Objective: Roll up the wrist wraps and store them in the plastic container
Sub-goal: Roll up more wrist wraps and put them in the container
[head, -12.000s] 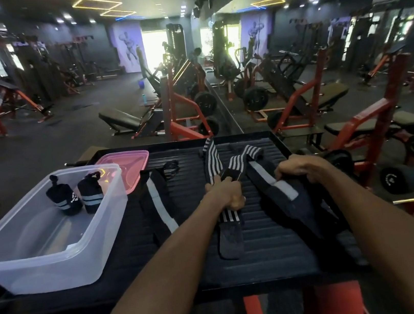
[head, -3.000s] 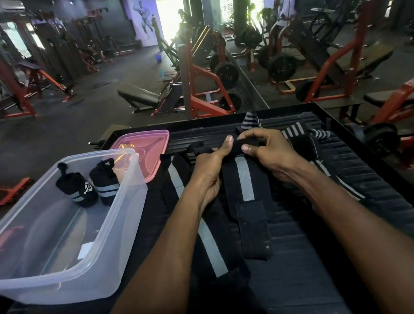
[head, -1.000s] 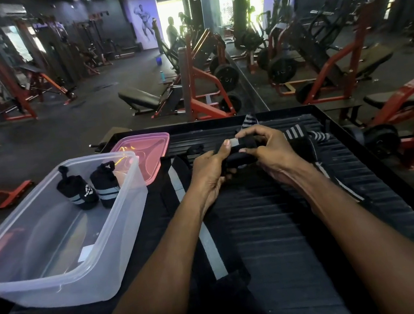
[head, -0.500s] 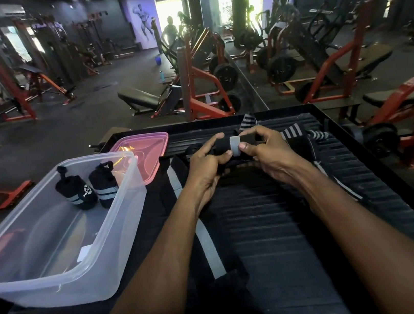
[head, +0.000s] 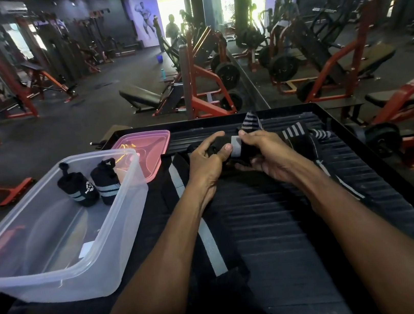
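Both hands hold one rolled black wrist wrap (head: pixel 236 147) with a grey stripe, lifted just above the black ribbed platform (head: pixel 278 227). My left hand (head: pixel 206 161) grips its left end and my right hand (head: pixel 267 153) grips its right end. Two rolled wraps (head: pixel 92 186) stand in the far end of the clear plastic container (head: pixel 119 223) at the left. An unrolled black wrap with a grey stripe (head: pixel 203 232) lies flat under my left forearm. Striped wraps (head: pixel 296 132) lie beyond my right hand.
A pink lid (head: pixel 145 150) lies behind the container. The platform has a raised black rim. Red and black gym machines and benches fill the floor beyond, next to a mirrored wall. A person (head: pixel 172 31) stands far back by the bright doorway.
The long flat wrap between my hands has been rolled into a tight bundle. In the last half second the hands turned it slightly and it rose a little off the platform.
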A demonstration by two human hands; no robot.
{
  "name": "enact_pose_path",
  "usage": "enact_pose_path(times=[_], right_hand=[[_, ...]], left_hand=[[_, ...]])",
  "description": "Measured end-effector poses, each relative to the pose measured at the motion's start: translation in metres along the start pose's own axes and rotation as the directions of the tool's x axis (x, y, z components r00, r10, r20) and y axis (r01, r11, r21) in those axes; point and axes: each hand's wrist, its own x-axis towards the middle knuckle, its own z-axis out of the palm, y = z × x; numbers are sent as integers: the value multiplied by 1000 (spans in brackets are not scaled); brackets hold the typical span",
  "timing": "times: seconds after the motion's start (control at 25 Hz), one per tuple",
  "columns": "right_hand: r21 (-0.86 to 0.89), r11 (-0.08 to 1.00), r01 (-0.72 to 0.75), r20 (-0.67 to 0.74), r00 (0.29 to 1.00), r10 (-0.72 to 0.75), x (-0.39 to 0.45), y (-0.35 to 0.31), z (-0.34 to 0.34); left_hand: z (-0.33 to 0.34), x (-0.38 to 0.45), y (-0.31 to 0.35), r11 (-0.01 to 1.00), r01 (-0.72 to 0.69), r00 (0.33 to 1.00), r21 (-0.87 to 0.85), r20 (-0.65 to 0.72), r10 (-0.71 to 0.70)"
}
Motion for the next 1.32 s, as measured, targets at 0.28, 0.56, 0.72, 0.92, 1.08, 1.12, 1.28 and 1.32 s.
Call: enact_pose_path(times=[0.28,0.56,0.72,0.92,1.08,1.12,1.28,1.32], right_hand=[[-70,994,85,-95,991,-91,6,6,0],[-79,995,61,41,997,-58,-1,4,-4],[-316,944,95,82,994,-73,-5,5,-4],[-596,776,208,-30,960,-280,3,18,-2],[-838,508,198,31,948,-318,2,23,-2],[-865,467,185,45,954,-296,1,24,-2],[-929,330,168,75,958,-278,-4,29,-1],[-940,299,166,81,957,-278,-5,30,0]], left_hand=[[2,-1,4,988,152,987,-16,62,-151],[-4,-1,1,986,132,986,98,86,-141],[-11,4,1,970,43,990,238,118,-72],[-9,3,4,982,113,991,152,59,-124],[-12,7,-2,941,60,998,334,-28,-53],[-12,6,-2,919,59,998,389,-30,-51],[-14,4,3,792,0,991,610,-105,81],[-17,5,5,754,-26,978,657,-141,156]])
